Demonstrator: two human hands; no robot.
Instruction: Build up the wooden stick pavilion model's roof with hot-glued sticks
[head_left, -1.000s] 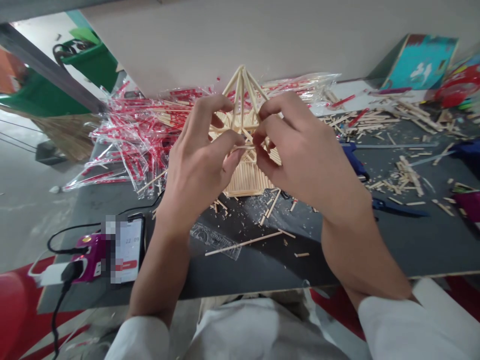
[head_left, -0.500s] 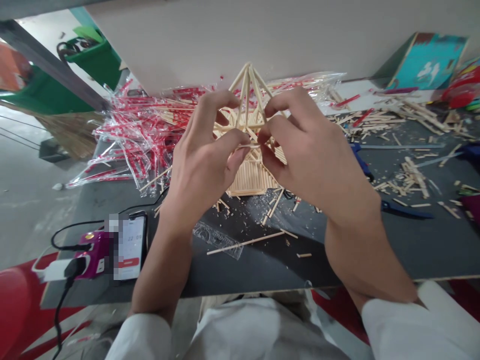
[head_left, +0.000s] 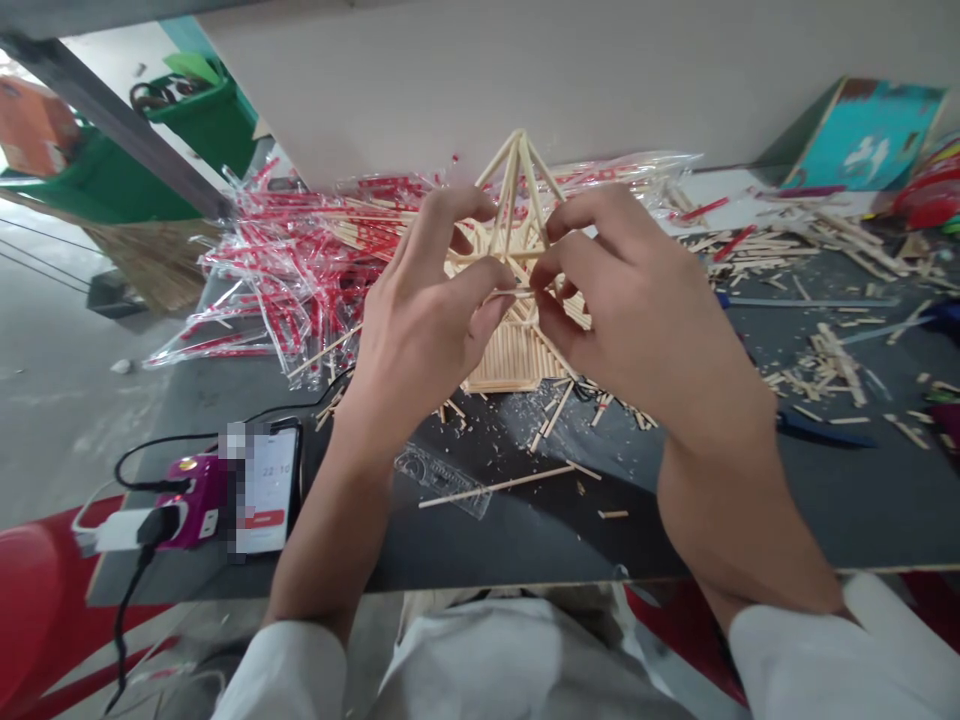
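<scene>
A small model built of thin wooden sticks (head_left: 502, 360) stands on the dark table, with a slatted base and a pointed frame of sticks (head_left: 517, 160) on top. In front of that frame, my left hand (head_left: 431, 290) pinches one end of a short wooden stick (head_left: 513, 293) between thumb and forefinger. The stick's other end is between the fingertips of my right hand (head_left: 637, 300). It lies about level, close to the model's front; whether it touches the model I cannot tell. Both hands hide the model's sides.
Plastic-wrapped red-and-clear packets (head_left: 300, 260) heap at the left. A phone (head_left: 274, 485) and a purple plug adapter (head_left: 191, 500) lie at front left. A clear ruler (head_left: 442, 480) and a long stick (head_left: 495, 487) lie in front. Stick scraps (head_left: 825, 365) and blue-handled tools (head_left: 825, 430) spread right.
The whole view has shifted slightly, so the scene sits a little further right. Both hands keep the same pinch on the short stick in front of the model.
</scene>
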